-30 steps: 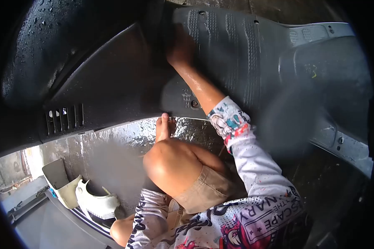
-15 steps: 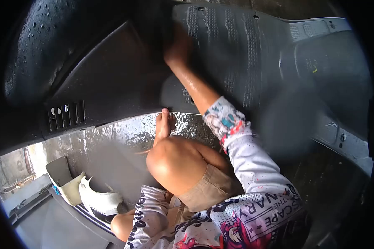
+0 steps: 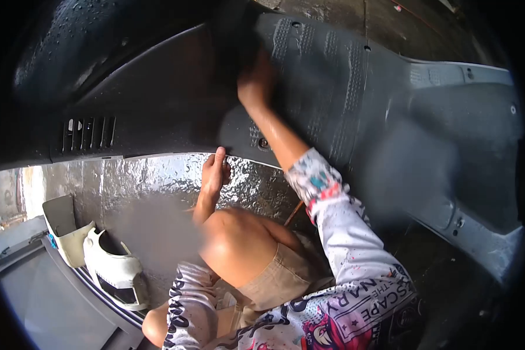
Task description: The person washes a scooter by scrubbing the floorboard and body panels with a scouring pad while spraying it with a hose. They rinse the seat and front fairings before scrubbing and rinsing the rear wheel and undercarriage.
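A long dark plastic panel [image 3: 151, 99], which looks like a scooter's body cover, spans the view and joins a grey ridged footboard [image 3: 332, 87]. My right hand [image 3: 256, 81] is over the left part of the footboard, blurred, with its fingers closed around a dark thing too smeared to name. At the near edge my left hand [image 3: 213, 172] grips the panel, thumb on the rim and the other fingers curled below. Water drops dot the shiny black surface [image 3: 93, 23] at the upper left.
Wet, shiny floor [image 3: 146, 175] lies below the panel. White moulded parts [image 3: 119, 274] stand at the lower left beside a grey flat surface [image 3: 52, 297]. My bent knee [image 3: 227, 239] is close under my left hand. Blurry grey spots cover parts of the view.
The view has shifted, so the panel's right end and the white parts sit lower. My right hand stays over the footboard, still blurred. My left hand still grips the rim and now shows more fully.
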{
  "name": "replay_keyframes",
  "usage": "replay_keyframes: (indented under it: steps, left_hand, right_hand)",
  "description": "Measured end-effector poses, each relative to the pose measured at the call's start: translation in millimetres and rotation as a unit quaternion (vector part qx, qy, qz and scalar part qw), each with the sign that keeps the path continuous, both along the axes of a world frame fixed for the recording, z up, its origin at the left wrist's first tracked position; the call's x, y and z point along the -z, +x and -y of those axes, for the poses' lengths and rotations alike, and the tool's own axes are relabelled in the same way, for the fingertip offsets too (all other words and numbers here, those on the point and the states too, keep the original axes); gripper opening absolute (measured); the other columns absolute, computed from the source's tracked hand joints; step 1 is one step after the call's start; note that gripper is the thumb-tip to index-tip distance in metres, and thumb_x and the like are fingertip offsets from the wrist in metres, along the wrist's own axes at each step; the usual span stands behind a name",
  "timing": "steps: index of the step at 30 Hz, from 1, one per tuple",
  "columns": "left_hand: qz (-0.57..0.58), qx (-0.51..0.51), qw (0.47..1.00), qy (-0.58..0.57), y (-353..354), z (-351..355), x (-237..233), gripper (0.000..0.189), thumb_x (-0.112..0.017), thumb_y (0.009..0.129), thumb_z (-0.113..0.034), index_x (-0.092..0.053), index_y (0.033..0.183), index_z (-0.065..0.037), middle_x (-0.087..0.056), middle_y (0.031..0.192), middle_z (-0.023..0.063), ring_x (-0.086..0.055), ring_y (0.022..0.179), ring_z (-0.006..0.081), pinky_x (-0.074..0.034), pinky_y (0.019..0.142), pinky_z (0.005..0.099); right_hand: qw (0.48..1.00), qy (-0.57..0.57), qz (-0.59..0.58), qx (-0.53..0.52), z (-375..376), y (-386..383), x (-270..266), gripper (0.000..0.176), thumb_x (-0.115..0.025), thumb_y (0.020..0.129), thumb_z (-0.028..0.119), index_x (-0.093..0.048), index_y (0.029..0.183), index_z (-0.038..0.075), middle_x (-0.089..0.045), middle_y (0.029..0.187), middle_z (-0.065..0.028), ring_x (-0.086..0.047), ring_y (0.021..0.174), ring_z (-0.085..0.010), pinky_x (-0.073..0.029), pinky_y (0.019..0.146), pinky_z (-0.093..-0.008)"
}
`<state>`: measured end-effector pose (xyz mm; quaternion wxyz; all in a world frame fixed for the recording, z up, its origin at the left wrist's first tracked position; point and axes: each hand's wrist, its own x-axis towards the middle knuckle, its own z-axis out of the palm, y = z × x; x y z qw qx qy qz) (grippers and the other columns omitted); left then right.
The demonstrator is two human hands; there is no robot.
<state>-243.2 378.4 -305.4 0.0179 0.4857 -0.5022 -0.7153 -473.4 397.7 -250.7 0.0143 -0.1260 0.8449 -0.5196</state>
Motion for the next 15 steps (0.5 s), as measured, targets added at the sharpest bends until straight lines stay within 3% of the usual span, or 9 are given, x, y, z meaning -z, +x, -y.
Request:
replay_keyframes:
  steps: [1,3,5,7,8,10,11,14,15]
  left_hand:
    - [0.017,-0.007,1.000,-0.001,-4.6,-3.6,-12.6,0.046,-0.055,0.090,-0.052,-0.049,0.086,-0.007,-0.046,0.060,0.0002,-0.039,0.045,0.0074,-0.029,0.039,0.0224]
    - [0.000,-0.009,1.000,0.030,-1.2,-7.4,-11.0,0.047,-0.053,0.090,-0.055,-0.049,0.088,-0.008,-0.048,0.063,0.0015,-0.042,0.048,0.0087,-0.032,0.041,0.0230]
    - [-0.022,-0.014,0.998,0.048,0.1,-8.3,-1.5,0.046,-0.052,0.089,-0.057,-0.048,0.087,-0.011,-0.050,0.067,0.0034,-0.045,0.051,0.0106,-0.035,0.043,0.0234]
    - [-0.012,0.021,0.998,0.050,4.0,-18.0,-4.4,0.044,-0.056,0.089,-0.051,-0.053,0.096,-0.007,-0.050,0.069,0.0015,-0.043,0.052,0.0089,-0.034,0.044,0.0227]
    - [-0.012,0.052,0.997,0.054,6.3,-22.0,-4.1,0.043,-0.059,0.089,-0.047,-0.055,0.100,-0.006,-0.050,0.069,0.0008,-0.043,0.053,0.0081,-0.034,0.045,0.0224]
    - [0.004,0.134,0.991,-0.016,18.6,-42.4,-7.1,0.030,-0.061,0.090,-0.022,-0.056,0.110,0.000,-0.051,0.071,-0.0014,-0.041,0.055,0.0056,-0.034,0.047,0.0217]
    - [0.028,0.163,0.986,-0.035,25.7,-49.0,-11.7,0.028,-0.059,0.091,-0.019,-0.056,0.110,0.001,-0.052,0.072,-0.0015,-0.042,0.056,0.0056,-0.034,0.047,0.0217]
    - [0.060,0.219,0.968,-0.108,38.4,-51.7,-43.9,0.024,-0.054,0.092,-0.012,-0.057,0.110,0.003,-0.053,0.072,-0.0013,-0.044,0.058,0.0058,-0.035,0.049,0.0215]
    - [0.068,0.202,0.968,-0.132,36.8,-49.2,-63.3,0.024,-0.053,0.092,-0.012,-0.058,0.111,0.003,-0.051,0.070,-0.0018,-0.043,0.058,0.0056,-0.035,0.048,0.0213]
  right_hand:
    - [0.986,-0.060,-0.155,-0.012,-6.3,17.5,-5.1,0.039,-0.070,0.071,0.011,-0.058,0.107,0.002,-0.060,0.105,-0.0254,-0.056,0.102,-0.0439,-0.046,0.088,-0.0444]
    - [0.967,-0.098,-0.229,-0.045,-4.3,13.9,23.5,0.037,-0.068,0.075,0.016,-0.058,0.107,0.000,-0.061,0.098,-0.0247,-0.059,0.091,-0.0433,-0.048,0.080,-0.0465]
    - [0.974,-0.069,-0.215,-0.024,6.5,-0.9,35.1,0.033,-0.068,0.075,0.014,-0.057,0.103,0.000,-0.062,0.097,-0.0239,-0.059,0.089,-0.0430,-0.048,0.079,-0.0469]
    - [0.978,-0.066,-0.191,-0.051,-7.1,27.2,9.4,0.022,-0.069,0.072,0.009,-0.055,0.088,0.002,-0.062,0.091,-0.0191,-0.060,0.085,-0.0409,-0.048,0.075,-0.0464]
    - [0.966,-0.064,-0.113,-0.224,-33.3,46.8,-4.6,0.023,-0.067,0.073,0.008,-0.060,0.095,0.004,-0.063,0.099,-0.0178,-0.061,0.091,-0.0382,-0.048,0.077,-0.0459]
    - [0.883,-0.009,-0.270,-0.384,-59.4,74.5,13.4,0.022,-0.068,0.071,0.007,-0.059,0.091,0.006,-0.064,0.091,-0.0151,-0.062,0.086,-0.0360,-0.050,0.074,-0.0426]
    - [0.884,-0.009,-0.274,-0.378,-64.5,75.0,18.3,0.022,-0.068,0.071,0.007,-0.059,0.091,0.006,-0.064,0.091,-0.0151,-0.062,0.086,-0.0360,-0.050,0.074,-0.0426]
    - [0.929,-0.203,-0.173,-0.255,-72.4,65.7,22.9,0.021,-0.068,0.077,0.008,-0.059,0.096,0.003,-0.065,0.089,-0.0148,-0.064,0.084,-0.0320,-0.051,0.071,-0.0356]
    - [0.940,-0.214,-0.133,-0.228,-83.4,62.4,23.6,0.021,-0.067,0.077,0.008,-0.059,0.096,0.003,-0.065,0.089,-0.0153,-0.064,0.083,-0.0334,-0.050,0.072,-0.0372]
